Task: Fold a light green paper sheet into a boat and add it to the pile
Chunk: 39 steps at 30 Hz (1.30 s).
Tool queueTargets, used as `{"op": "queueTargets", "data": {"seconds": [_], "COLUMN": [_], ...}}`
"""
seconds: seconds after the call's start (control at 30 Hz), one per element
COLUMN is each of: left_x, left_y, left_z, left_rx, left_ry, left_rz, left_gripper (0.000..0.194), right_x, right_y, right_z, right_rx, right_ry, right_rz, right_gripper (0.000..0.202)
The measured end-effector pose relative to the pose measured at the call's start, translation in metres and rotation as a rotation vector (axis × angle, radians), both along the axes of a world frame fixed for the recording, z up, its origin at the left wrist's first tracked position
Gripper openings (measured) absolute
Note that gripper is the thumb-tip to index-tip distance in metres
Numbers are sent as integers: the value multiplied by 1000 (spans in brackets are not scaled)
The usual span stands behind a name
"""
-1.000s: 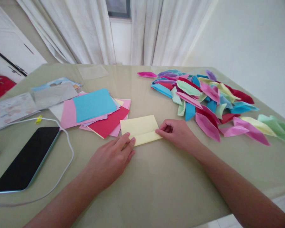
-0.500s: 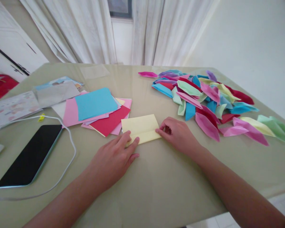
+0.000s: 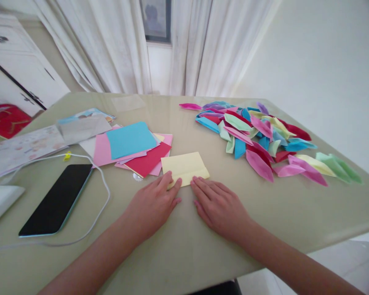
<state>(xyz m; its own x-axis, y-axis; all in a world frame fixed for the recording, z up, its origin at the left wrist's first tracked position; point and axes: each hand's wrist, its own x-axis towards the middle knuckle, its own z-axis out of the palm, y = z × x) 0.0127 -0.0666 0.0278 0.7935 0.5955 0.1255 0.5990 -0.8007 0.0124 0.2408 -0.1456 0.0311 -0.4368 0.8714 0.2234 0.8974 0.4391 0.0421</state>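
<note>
A pale yellow sheet of paper (image 3: 184, 164) lies on the table in front of me, its near edge folded over in a strip. My left hand (image 3: 155, 201) rests at its lower left, with fingertips on the folded strip. At the lower right, my right hand (image 3: 219, 205) lies with its fingers stretched out, the tips pressing the fold. Neither hand grips the paper. Just left of the sheet, a pile of coloured paper (image 3: 132, 140) has a blue sheet on top and a red one sticking out.
Folded paper pieces (image 3: 249, 131) in many colours are heaped at the back right. A black-screened phone (image 3: 57, 198) lies on the left with a white cable (image 3: 106, 176) looping round it. Printed sheets (image 3: 30, 147) lie behind. The table's right edge (image 3: 332, 243) slopes near my forearm.
My right hand has moved from pinching the paper's right edge to lying flat on the fold near the middle. The left hand stays at the lower left. The view has tilted up slightly.
</note>
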Motion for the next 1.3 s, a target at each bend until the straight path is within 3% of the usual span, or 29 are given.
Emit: {"op": "queueTargets", "data": {"seconds": [0.2,0.47,0.63,0.73,0.83,0.93,1.0,1.2,1.3], "left_x": [-3,-21,-15,-3,4,1,-5,-11,-6], "left_y": [1,16,18,7,1,7,14,16,13], "left_z": [5,19,17,12,7,3,2,5,0], "left_rx": [-3,-80,-142,-292,-360,-282,-217,-265,-280], "left_ry": [-10,-136,-251,-322,-354,-387,-340,-253,-263], "left_rz": [-7,-74,-119,-257,-343,-186,-115,-194,-221], "left_gripper": [44,18,21,22,32,31,35,51,40], "right_x": [36,31,34,38,42,44,44,48,50], "right_y": [-9,-6,20,48,72,84,85,76,72], "right_z": [1,2,8,11,12,8,3,0,7], "right_rx": [-14,-10,-48,-78,-117,-171,-195,-177,-246], "right_ry": [27,81,92,81,104,153,220,379,391], "right_rz": [-98,-134,-160,-173,-115,-30,30,146,233], "right_gripper": [44,39,33,42,48,46,41,30,31]}}
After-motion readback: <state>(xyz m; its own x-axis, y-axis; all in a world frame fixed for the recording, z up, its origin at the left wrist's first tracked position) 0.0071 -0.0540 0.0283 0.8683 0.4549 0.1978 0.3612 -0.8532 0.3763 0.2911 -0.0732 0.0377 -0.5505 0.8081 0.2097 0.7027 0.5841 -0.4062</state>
